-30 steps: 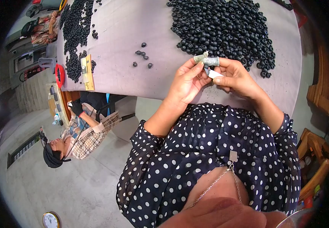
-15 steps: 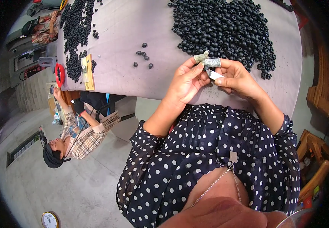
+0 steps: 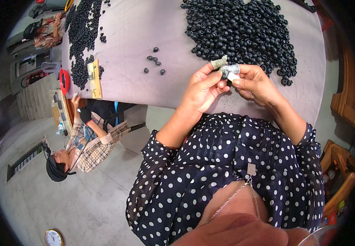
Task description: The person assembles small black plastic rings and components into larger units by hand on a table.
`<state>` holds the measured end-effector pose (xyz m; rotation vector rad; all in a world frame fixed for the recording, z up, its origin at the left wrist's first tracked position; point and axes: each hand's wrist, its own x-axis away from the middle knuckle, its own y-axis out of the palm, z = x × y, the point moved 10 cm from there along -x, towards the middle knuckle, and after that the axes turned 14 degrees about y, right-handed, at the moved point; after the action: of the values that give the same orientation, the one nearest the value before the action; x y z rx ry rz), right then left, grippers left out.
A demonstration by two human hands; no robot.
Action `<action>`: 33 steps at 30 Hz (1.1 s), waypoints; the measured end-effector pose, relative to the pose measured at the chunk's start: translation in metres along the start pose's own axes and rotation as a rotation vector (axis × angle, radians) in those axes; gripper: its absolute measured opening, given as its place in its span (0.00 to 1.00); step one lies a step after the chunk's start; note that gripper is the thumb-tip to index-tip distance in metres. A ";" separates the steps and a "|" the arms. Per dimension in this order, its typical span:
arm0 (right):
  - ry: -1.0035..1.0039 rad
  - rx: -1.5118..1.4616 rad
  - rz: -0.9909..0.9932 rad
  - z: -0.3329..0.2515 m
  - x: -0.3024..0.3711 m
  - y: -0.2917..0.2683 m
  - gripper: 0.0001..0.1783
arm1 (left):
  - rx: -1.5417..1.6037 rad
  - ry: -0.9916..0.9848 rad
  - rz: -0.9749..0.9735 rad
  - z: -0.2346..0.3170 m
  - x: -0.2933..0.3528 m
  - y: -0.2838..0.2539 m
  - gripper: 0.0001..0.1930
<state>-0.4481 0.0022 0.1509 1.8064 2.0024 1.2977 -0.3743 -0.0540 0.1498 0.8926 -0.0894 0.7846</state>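
Note:
In front of my body, over the near edge of the cloth, my two hands meet. My left hand [image 3: 202, 88] pinches a small black round piece [image 3: 225, 76], mostly covered by the fingers. My right hand [image 3: 257, 84] is closed on a small flat white piece [image 3: 233, 77], held by the thumb against the black piece. A worn greenish wrap [image 3: 218, 63] covers my left index fingertip, and a grey wrap [image 3: 231, 69] my right one. Just beyond lies a big pile of black round pieces [image 3: 239, 30] with hollow ends.
Several loose black pieces [image 3: 156, 60] lie mid-table on the pale cloth [image 3: 132, 33]. Further left are a second black pile [image 3: 81, 28], a yellow wooden strip [image 3: 95, 80] and a red-rimmed bowl [image 3: 65, 82]. A co-worker [image 3: 87, 147] sits there. Wooden furniture [image 3: 341, 180] stands right.
The white piece in my right hand has drawn in closer to the black piece, and my fingers have shifted slightly. The co-worker's raised hand has moved right and a little down.

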 end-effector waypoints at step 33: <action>-0.064 -0.081 -0.087 -0.014 0.008 0.016 0.23 | 0.113 -0.056 -0.065 -0.001 -0.003 0.006 0.18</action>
<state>-0.4475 0.0009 0.1734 1.6835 1.9426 1.2602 -0.3805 -0.0525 0.1520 1.0199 -0.0654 0.7097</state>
